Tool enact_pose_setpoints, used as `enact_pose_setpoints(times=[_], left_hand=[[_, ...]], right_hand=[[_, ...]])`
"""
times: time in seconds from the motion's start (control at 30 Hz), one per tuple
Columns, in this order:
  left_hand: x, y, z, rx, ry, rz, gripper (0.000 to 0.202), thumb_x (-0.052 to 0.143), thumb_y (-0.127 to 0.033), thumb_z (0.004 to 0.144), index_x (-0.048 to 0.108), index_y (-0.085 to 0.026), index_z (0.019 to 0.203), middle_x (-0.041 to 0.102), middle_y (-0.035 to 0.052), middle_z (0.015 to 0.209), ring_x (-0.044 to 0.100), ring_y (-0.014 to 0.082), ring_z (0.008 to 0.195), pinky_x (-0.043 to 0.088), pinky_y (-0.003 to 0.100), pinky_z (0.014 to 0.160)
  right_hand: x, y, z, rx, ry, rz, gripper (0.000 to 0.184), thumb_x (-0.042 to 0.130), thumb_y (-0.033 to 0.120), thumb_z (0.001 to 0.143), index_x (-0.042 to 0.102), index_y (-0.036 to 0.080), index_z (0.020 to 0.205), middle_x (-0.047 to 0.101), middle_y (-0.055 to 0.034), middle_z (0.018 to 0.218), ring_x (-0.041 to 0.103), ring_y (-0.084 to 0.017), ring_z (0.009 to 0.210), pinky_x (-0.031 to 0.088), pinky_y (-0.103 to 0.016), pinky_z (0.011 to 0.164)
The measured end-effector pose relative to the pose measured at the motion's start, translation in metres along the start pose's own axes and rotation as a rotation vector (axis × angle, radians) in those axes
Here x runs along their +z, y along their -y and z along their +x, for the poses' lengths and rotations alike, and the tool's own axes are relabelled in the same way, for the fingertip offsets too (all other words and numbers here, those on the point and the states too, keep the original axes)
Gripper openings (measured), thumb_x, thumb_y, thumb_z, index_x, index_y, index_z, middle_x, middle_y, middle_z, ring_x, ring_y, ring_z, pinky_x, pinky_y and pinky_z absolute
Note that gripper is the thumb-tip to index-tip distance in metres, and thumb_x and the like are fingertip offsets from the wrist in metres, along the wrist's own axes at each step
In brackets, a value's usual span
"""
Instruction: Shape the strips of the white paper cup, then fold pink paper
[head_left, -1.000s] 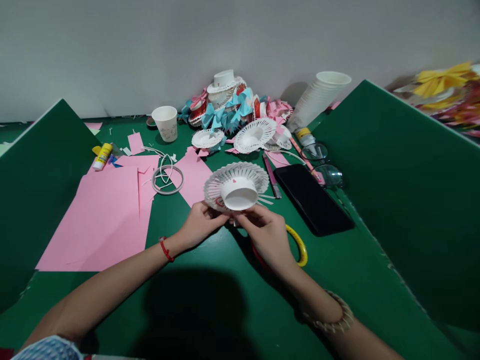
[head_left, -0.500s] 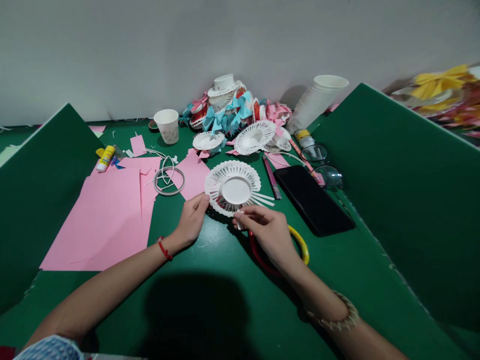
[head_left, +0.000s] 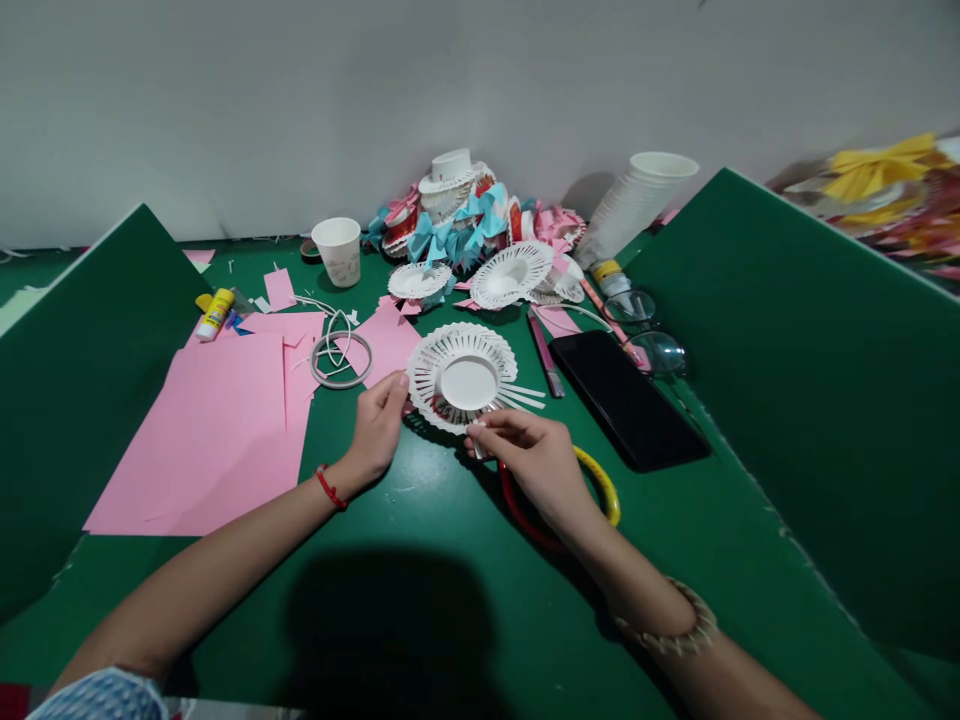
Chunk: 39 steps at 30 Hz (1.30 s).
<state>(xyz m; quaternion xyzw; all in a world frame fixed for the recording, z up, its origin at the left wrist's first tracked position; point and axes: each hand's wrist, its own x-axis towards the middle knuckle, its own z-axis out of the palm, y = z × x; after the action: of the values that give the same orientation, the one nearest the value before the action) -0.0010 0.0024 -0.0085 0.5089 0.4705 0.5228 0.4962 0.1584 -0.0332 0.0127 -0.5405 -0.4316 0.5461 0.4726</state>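
Note:
In front of me is a white paper cup [head_left: 469, 383] cut into strips and splayed out flat around its round base. Most strips are folded into a scalloped rim; a few at the right stick out straight. My left hand [head_left: 379, 425] pinches the rim at its left edge. With thumb and fingers closed, my right hand [head_left: 525, 455] grips a strip at the near side. Below the right hand lies a red and yellow ring [head_left: 604, 485], partly covered by that hand and wrist.
Pink paper sheets [head_left: 217, 430] lie left, near a grey ring [head_left: 341, 360] and a glue stick [head_left: 215, 314]. Behind stand a paper cup [head_left: 337, 252], finished paper crafts [head_left: 457, 215] and stacked cups [head_left: 637, 205]. A phone [head_left: 626, 400] and glasses [head_left: 656, 352] lie right, between green partitions [head_left: 810, 400].
My left hand has shifted slightly left and up along the rim, and the cut cup has moved a little left with it. My right hand stays almost in place.

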Motion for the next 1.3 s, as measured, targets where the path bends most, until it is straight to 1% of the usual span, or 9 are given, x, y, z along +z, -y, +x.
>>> enact_pose_setpoints(times=[0.07,0.2,0.37,0.47,0.57,0.8,1.0,1.1,1.3], left_hand=[[-0.001,0.001,0.000,-0.019,0.012,0.044,0.035,0.049,-0.045,0.080,0.057,-0.014,0.066,0.059,0.0023,0.071,0.051,0.0118,0.068,0.044,0.024,0.065],[-0.001,-0.001,-0.002,-0.026,0.059,-0.032,0.033,0.050,-0.044,0.079,0.057,-0.014,0.069,0.059,0.0017,0.072,0.053,0.0123,0.069,0.045,0.024,0.066],[0.012,-0.012,-0.013,-0.100,0.257,-0.076,0.028,0.070,-0.036,0.062,0.060,-0.012,0.073,0.063,0.0026,0.069,0.056,0.0121,0.063,0.047,0.025,0.064],[0.020,-0.013,-0.018,-0.131,0.247,-0.118,0.026,0.072,-0.031,0.060,0.061,-0.011,0.074,0.067,0.0060,0.077,0.059,0.0133,0.070,0.048,0.026,0.070],[0.021,-0.010,-0.018,-0.164,0.231,-0.120,0.021,0.071,-0.026,0.061,0.062,-0.010,0.072,0.068,0.0063,0.076,0.060,0.0129,0.070,0.049,0.027,0.072],[0.018,-0.004,-0.013,-0.230,0.216,-0.173,0.020,0.071,-0.018,0.057,0.064,-0.010,0.074,0.069,0.0053,0.077,0.061,0.0130,0.070,0.049,0.027,0.073],[0.019,-0.006,-0.013,-0.232,0.211,-0.213,0.017,0.071,-0.016,0.057,0.063,-0.010,0.071,0.066,0.0015,0.069,0.057,0.0088,0.064,0.046,0.023,0.067],[0.017,-0.006,-0.014,-0.238,0.228,-0.256,0.017,0.073,-0.018,0.057,0.064,-0.009,0.068,0.065,0.0012,0.065,0.057,0.0088,0.061,0.045,0.023,0.066],[0.016,-0.008,-0.016,-0.274,0.228,-0.272,0.020,0.075,-0.020,0.058,0.067,-0.009,0.072,0.068,0.0040,0.070,0.059,0.0104,0.065,0.046,0.024,0.068]], right_hand=[[0.000,0.000,0.000,0.004,-0.003,0.006,0.025,0.073,0.037,0.056,0.061,0.016,0.059,0.063,-0.0010,0.052,0.057,-0.012,0.049,0.047,-0.025,0.052],[-0.001,0.000,0.000,-0.017,-0.007,-0.010,0.024,0.072,0.038,0.058,0.061,0.016,0.060,0.062,-0.0008,0.052,0.058,-0.013,0.049,0.048,-0.026,0.053],[-0.001,0.000,-0.001,-0.033,-0.003,-0.018,0.024,0.072,0.038,0.058,0.062,0.016,0.060,0.062,-0.0011,0.053,0.057,-0.013,0.049,0.048,-0.026,0.052],[0.000,0.000,-0.002,-0.029,-0.014,-0.015,0.023,0.072,0.037,0.058,0.063,0.016,0.059,0.062,-0.0012,0.054,0.056,-0.013,0.050,0.047,-0.026,0.051],[0.000,-0.002,-0.003,-0.034,-0.015,-0.008,0.019,0.071,0.033,0.060,0.064,0.015,0.061,0.063,-0.0010,0.054,0.056,-0.013,0.051,0.046,-0.025,0.052],[-0.002,-0.003,-0.007,-0.188,0.005,-0.209,0.016,0.058,0.029,0.074,0.065,0.016,0.069,0.065,-0.0029,0.064,0.057,-0.015,0.059,0.046,-0.027,0.058],[0.000,-0.003,-0.008,-0.320,-0.056,-0.344,0.013,0.056,0.025,0.075,0.063,0.014,0.072,0.065,-0.0036,0.066,0.058,-0.014,0.058,0.045,-0.026,0.057],[0.001,-0.003,-0.007,-0.321,-0.090,-0.316,0.013,0.056,0.025,0.075,0.063,0.014,0.073,0.065,-0.0034,0.066,0.058,-0.014,0.058,0.046,-0.025,0.057],[0.000,0.000,-0.007,-0.295,-0.097,-0.298,0.014,0.058,0.027,0.074,0.062,0.016,0.069,0.063,-0.0013,0.059,0.056,-0.013,0.053,0.045,-0.023,0.051]])
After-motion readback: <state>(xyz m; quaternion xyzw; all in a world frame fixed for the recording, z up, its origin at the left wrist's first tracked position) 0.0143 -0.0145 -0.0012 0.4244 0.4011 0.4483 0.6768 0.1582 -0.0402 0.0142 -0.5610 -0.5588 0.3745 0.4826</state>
